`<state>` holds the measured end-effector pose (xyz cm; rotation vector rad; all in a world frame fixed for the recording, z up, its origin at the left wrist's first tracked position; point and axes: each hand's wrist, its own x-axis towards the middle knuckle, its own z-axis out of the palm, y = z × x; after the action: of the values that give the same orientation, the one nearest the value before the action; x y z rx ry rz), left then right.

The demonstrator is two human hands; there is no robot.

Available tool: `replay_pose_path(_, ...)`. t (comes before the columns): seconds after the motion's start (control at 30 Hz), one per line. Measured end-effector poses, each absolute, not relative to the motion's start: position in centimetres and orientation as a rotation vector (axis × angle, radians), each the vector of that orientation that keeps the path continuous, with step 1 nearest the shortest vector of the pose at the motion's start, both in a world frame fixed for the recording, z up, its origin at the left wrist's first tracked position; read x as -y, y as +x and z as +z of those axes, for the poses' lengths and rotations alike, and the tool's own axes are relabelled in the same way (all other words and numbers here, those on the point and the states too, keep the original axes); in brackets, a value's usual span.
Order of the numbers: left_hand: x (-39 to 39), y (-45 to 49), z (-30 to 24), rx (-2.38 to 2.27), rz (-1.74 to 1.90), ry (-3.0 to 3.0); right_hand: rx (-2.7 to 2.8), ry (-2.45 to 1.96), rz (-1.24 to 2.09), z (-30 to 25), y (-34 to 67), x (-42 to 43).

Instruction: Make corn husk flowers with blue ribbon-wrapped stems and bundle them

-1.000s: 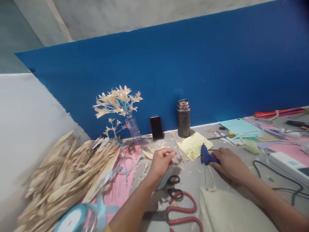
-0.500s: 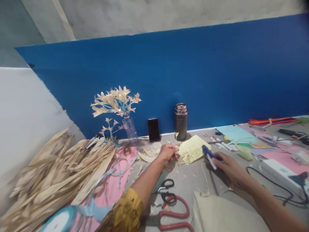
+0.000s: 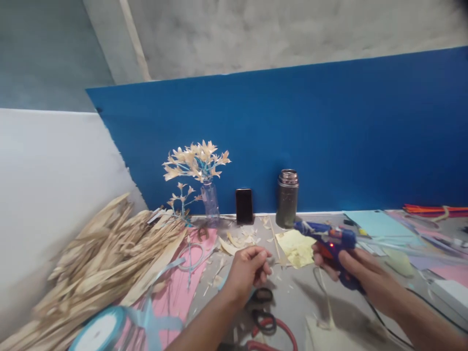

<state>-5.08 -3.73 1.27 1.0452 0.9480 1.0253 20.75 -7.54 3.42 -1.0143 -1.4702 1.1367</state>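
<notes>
My right hand (image 3: 361, 273) is wrapped round the handle of a blue hot glue gun (image 3: 325, 234) with a small red light on its side. The gun's nozzle points left, above the yellow paper (image 3: 298, 248), and its cord trails off beneath my forearm. To the left, my left hand (image 3: 248, 273) hovers over the table with its fingers curled and thumb against the forefinger; whatever they pinch, if anything, is hidden. Black-handled scissors (image 3: 263, 319) lie just below that hand, beside red-handled scissors (image 3: 285, 336).
Dried husks (image 3: 109, 253) are heaped at left, near a blue ribbon roll (image 3: 100, 331) and pink paper (image 3: 175, 302). At the back stand a clear bottle of husk flowers (image 3: 210, 202), a phone (image 3: 244, 206) and a flask (image 3: 287, 200). A white power strip (image 3: 449, 297) lies right.
My right hand has raised a blue tool off the table and turned it, nozzle leftward. My left hand has drawn back from the yellow paper. The view has shifted left and tilted up.
</notes>
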Motion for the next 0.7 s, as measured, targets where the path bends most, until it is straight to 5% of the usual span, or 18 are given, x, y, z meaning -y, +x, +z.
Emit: replay_pose_path(0.7,4.8,-5.6,1.1,-0.896,0.962,0.99,1.56,-1.333,0.953,-1.4,16.9,7.8)
